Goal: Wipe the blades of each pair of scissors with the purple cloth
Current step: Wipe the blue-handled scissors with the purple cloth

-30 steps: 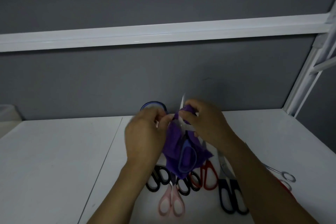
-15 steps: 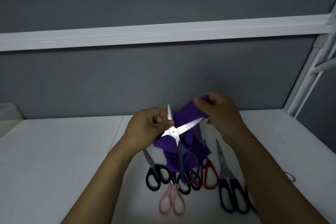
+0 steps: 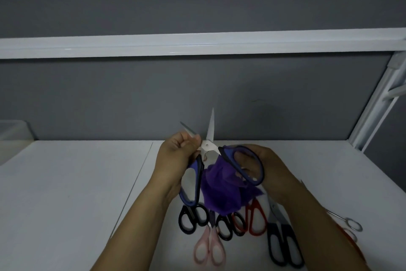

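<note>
1. Purple cloth (image 3: 222,193) is seen bunched and hanging between the two hands, just under the opened blue-handled scissors (image 3: 206,146), above the table.
2. One blade is gripped inside the curled left hand (image 3: 175,160), its tip pointing to 11 o'clock; the other blade points to 12 o'clock.
3. The large handle loop is held by the right hand (image 3: 270,167), fingers curled through it.
4. Black-handled scissors (image 3: 193,218), pink scissors (image 3: 209,251) and red scissors (image 3: 252,220) are laid on the white table (image 3: 77,182), at 6 o'clock of the cloth.
5. A grey wall (image 3: 197,95) is crossed by a white rail (image 3: 197,44) at 12 o'clock; a white post (image 3: 377,103) stands at 2 o'clock.
</note>
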